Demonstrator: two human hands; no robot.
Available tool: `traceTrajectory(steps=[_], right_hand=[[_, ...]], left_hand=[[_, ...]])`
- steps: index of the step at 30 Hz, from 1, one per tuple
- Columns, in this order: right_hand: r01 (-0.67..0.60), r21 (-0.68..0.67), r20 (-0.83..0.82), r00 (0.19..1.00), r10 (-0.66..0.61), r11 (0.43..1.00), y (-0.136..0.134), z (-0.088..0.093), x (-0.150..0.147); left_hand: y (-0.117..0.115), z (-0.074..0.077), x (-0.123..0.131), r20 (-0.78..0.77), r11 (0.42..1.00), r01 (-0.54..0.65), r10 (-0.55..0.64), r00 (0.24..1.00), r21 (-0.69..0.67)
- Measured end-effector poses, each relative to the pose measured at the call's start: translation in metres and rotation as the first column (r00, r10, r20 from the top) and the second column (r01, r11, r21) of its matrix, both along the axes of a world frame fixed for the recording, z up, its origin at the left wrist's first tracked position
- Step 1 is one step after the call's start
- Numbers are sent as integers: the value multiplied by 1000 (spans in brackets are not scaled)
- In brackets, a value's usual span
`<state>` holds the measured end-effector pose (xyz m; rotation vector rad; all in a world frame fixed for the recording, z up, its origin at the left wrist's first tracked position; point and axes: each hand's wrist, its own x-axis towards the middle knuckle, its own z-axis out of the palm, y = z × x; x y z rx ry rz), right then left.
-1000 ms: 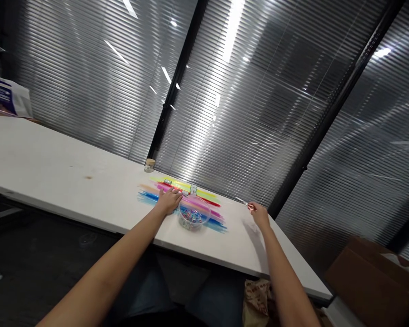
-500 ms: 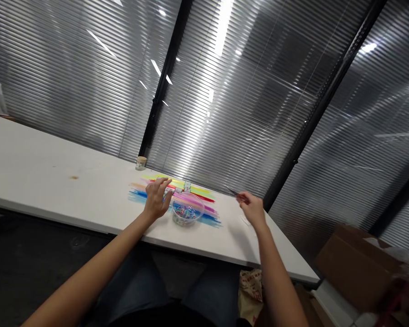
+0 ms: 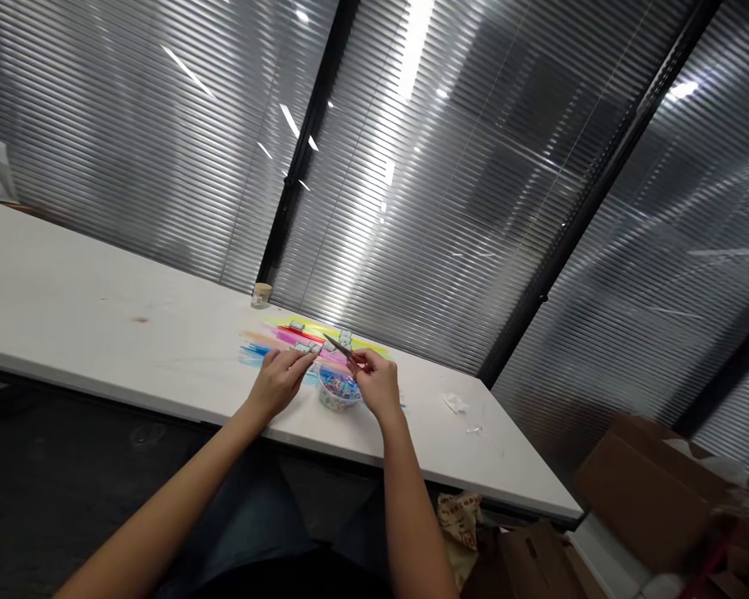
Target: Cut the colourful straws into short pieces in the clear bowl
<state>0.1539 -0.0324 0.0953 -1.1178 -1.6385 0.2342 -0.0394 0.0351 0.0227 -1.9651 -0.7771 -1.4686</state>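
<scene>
My right hand [image 3: 375,383] grips a pair of scissors [image 3: 338,344], its dark blades pointing left and away over the colourful mat. Just left of it, my left hand [image 3: 279,381] has its fingers drawn together close to the scissors; what they pinch, if anything, is hidden. Beyond those fingers lie small patterned packets [image 3: 305,347], and another patterned packet [image 3: 345,339] sits past the blades. Between my hands stands a clear round bowl [image 3: 335,403] of small multicoloured pieces, partly covered by my right hand. Colour stripes mark the mat [image 3: 250,353] beneath.
A small jar with a light lid [image 3: 260,295] stands at the table's back edge by the blinds. Crumpled white tissue [image 3: 454,403] and clear plastic scraps [image 3: 474,430] lie on the right. Cardboard boxes [image 3: 637,482] and a printed paper bag [image 3: 460,520] are below the table.
My right hand has swung left with the scissors, from the table's right side to above the bowl. My left hand's spread fingers have come together, slightly lower.
</scene>
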Motion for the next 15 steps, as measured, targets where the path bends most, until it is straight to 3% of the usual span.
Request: traceTrajectory(steps=[3,6,10,15], right_hand=[[-28,-64,-285,958,8,998,-8,-7,3],[-6,-169,-443,894,-71,986,-24,-16,8],[-64,-265,-531,843,-90,962,-39,-35,9],[-191,-409,-514,856,-53,892,-46,-57,3]], left_hand=[[2,1,-2,-8,1000,6,-6,1000,-20],[1,2,1,2,998,5,-5,1000,-67],[-3,3,6,-20,995,5,-7,1000,-99],[-6,5,6,37,993,-69,73,997,-92]])
